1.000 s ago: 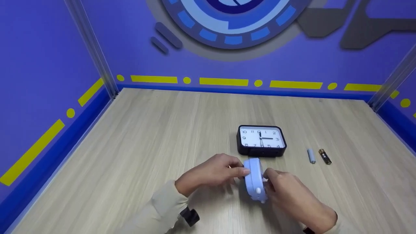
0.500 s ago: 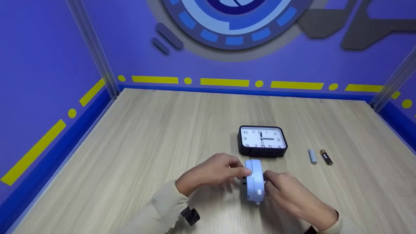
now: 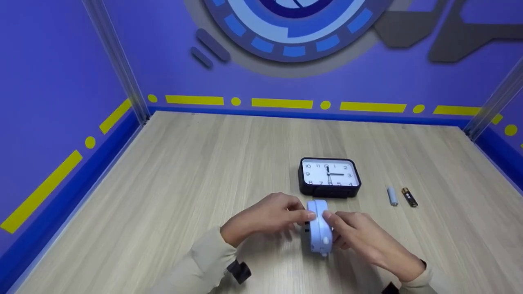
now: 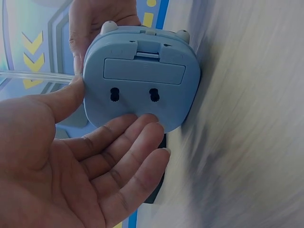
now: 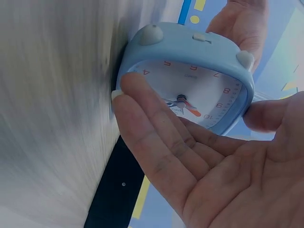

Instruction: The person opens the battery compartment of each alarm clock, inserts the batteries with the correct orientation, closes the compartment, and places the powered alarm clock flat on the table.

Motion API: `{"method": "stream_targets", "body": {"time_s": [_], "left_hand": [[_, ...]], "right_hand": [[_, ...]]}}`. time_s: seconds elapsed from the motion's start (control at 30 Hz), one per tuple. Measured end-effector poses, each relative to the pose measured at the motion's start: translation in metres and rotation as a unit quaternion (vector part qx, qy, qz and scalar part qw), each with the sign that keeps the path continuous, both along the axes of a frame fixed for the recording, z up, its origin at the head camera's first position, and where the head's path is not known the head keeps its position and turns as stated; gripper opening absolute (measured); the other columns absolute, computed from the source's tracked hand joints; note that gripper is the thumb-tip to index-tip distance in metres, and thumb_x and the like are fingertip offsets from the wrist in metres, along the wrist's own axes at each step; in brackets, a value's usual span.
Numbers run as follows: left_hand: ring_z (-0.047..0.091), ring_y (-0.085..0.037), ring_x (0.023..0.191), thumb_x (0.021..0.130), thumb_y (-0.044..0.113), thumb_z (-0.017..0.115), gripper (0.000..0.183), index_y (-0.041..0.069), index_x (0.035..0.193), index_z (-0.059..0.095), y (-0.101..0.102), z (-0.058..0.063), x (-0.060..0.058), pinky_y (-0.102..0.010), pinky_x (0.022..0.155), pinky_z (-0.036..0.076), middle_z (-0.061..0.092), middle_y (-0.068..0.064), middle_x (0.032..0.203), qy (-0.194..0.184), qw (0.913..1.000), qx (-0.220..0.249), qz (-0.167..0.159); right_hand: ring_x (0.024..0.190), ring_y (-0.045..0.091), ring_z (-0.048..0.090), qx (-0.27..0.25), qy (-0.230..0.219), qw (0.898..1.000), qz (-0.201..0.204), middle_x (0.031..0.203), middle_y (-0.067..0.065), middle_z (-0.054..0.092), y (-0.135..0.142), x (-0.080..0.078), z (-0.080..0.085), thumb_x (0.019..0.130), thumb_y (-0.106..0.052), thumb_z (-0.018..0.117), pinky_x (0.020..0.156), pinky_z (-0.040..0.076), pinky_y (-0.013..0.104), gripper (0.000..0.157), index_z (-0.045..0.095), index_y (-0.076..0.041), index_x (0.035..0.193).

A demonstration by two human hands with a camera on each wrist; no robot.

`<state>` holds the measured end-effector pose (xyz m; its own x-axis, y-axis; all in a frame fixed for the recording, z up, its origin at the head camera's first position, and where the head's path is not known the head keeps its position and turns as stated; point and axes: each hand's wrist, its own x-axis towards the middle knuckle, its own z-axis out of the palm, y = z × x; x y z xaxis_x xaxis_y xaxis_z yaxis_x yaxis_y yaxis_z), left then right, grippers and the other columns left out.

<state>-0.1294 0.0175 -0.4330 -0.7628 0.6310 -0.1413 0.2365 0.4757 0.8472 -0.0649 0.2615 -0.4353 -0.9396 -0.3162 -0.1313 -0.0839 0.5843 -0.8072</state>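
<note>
A light blue alarm clock (image 3: 320, 230) stands on its edge on the table, between both hands. My left hand (image 3: 271, 214) pinches it, thumb on the upper edge and fingertips against its back. In the left wrist view that back shows a battery cover (image 4: 144, 71) in place and two dark recessed knobs. My right hand (image 3: 365, 237) holds it from the other side, with the thumb on the same edge and the fingers across the clock face (image 5: 190, 85). Small rounded feet (image 5: 152, 34) stick out from the casing.
A black rectangular clock (image 3: 329, 176) lies face up just behind the hands. To the right lie a grey-blue battery (image 3: 392, 196) and a black-and-gold battery (image 3: 409, 197). Blue panels (image 3: 261, 77) border the wooden table (image 3: 204, 163).
My right hand has shifted its hold: its thumb now lies on the clock's upper edge instead of by the face. The blue clock has turned slightly; my left hand has stayed put.
</note>
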Motion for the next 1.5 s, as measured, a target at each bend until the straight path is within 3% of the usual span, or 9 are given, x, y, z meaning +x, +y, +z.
{"method": "stream_targets", "body": {"time_s": [0.13, 0.27, 0.53, 0.67, 0.77, 0.93, 1.13, 1.27, 1.5], "left_hand": [[0.064, -0.009, 0.072, 0.104, 0.045, 0.068, 0.034, 0.014, 0.093, 0.076, 0.000, 0.001, 0.001, -0.026, 0.060, 0.048, 0.074, -0.003, 0.092, 0.001, 1.0000, -0.004, -0.006], [0.063, -0.010, 0.073, 0.107, 0.044, 0.064, 0.038, 0.009, 0.097, 0.078, -0.001, 0.000, 0.001, -0.027, 0.060, 0.047, 0.075, -0.003, 0.093, -0.007, 0.9999, -0.002, -0.014], [0.074, -0.025, 0.079, 0.107, 0.040, 0.066, 0.032, 0.011, 0.103, 0.078, -0.002, -0.004, -0.001, -0.030, 0.060, 0.049, 0.075, -0.004, 0.093, -0.038, 0.9992, 0.007, -0.012], [0.073, -0.022, 0.077, 0.103, 0.044, 0.070, 0.032, 0.013, 0.100, 0.077, -0.002, -0.005, -0.001, -0.030, 0.058, 0.050, 0.075, -0.005, 0.092, -0.047, 0.9988, -0.006, 0.011], [0.066, -0.016, 0.073, 0.101, 0.047, 0.072, 0.035, 0.012, 0.102, 0.077, -0.001, -0.005, -0.001, -0.029, 0.058, 0.048, 0.075, -0.005, 0.091, -0.053, 0.9982, -0.017, 0.023], [0.055, -0.013, 0.062, 0.100, 0.051, 0.073, 0.041, 0.010, 0.105, 0.077, 0.001, -0.007, 0.001, -0.029, 0.055, 0.045, 0.073, -0.007, 0.088, -0.072, 0.9966, -0.025, 0.032], [0.054, -0.013, 0.061, 0.098, 0.052, 0.074, 0.043, 0.011, 0.106, 0.076, 0.004, -0.010, 0.004, -0.030, 0.054, 0.044, 0.072, -0.005, 0.088, -0.075, 0.9957, -0.028, 0.046], [0.055, -0.013, 0.061, 0.097, 0.053, 0.075, 0.044, 0.011, 0.108, 0.076, 0.006, -0.011, 0.004, -0.030, 0.054, 0.045, 0.072, -0.004, 0.088, -0.069, 0.9964, -0.027, 0.041], [0.063, -0.016, 0.069, 0.096, 0.054, 0.076, 0.048, 0.010, 0.116, 0.077, 0.009, -0.010, 0.006, -0.031, 0.056, 0.047, 0.072, -0.003, 0.088, -0.050, 0.9972, -0.044, 0.036]], "right_hand": [[0.074, 0.023, 0.069, 0.003, -0.001, 1.000, 0.001, 0.081, 0.005, 0.070, 0.000, 0.001, 0.001, 0.115, -0.044, 0.045, 0.066, 0.057, 0.033, 0.052, 0.067, -0.003, 0.091], [0.074, 0.024, 0.072, -0.005, -0.004, 1.000, 0.004, 0.082, 0.005, 0.071, 0.000, 0.001, 0.001, 0.116, -0.042, 0.044, 0.066, 0.059, 0.035, 0.051, 0.071, -0.002, 0.098], [0.076, 0.028, 0.073, -0.033, -0.019, 0.999, 0.021, 0.090, 0.009, 0.074, 0.005, -0.002, -0.001, 0.118, -0.033, 0.038, 0.068, 0.061, 0.041, 0.050, 0.071, 0.004, 0.107], [0.081, 0.027, 0.072, -0.021, -0.013, 1.000, -0.005, 0.093, 0.007, 0.073, 0.002, -0.002, 0.002, 0.117, -0.032, 0.042, 0.071, 0.060, 0.040, 0.045, 0.069, 0.004, 0.115], [0.083, 0.020, 0.068, 0.020, 0.029, 0.999, -0.040, 0.096, 0.004, 0.071, -0.003, 0.001, 0.007, 0.115, -0.029, 0.051, 0.073, 0.058, 0.036, 0.033, 0.067, 0.000, 0.120], [0.089, 0.015, 0.066, 0.094, 0.143, 0.983, -0.072, 0.106, 0.005, 0.070, -0.011, 0.008, 0.013, 0.108, -0.014, 0.064, 0.078, 0.058, 0.038, 0.021, 0.061, -0.004, 0.127], [0.090, 0.015, 0.066, 0.157, 0.241, 0.956, -0.062, 0.109, 0.005, 0.065, -0.015, 0.015, 0.013, 0.102, -0.003, 0.070, 0.076, 0.059, 0.034, 0.018, 0.063, -0.008, 0.118], [0.076, 0.011, 0.055, 0.193, 0.257, 0.945, -0.061, 0.100, 0.001, 0.059, -0.016, 0.019, 0.013, 0.103, -0.011, 0.072, 0.064, 0.051, 0.029, 0.012, 0.066, -0.009, 0.112], [0.070, 0.011, 0.050, 0.218, 0.238, 0.944, -0.075, 0.097, 0.002, 0.057, -0.013, 0.020, 0.017, 0.102, -0.025, 0.076, 0.060, 0.046, 0.030, 0.021, 0.065, -0.008, 0.107]]}}
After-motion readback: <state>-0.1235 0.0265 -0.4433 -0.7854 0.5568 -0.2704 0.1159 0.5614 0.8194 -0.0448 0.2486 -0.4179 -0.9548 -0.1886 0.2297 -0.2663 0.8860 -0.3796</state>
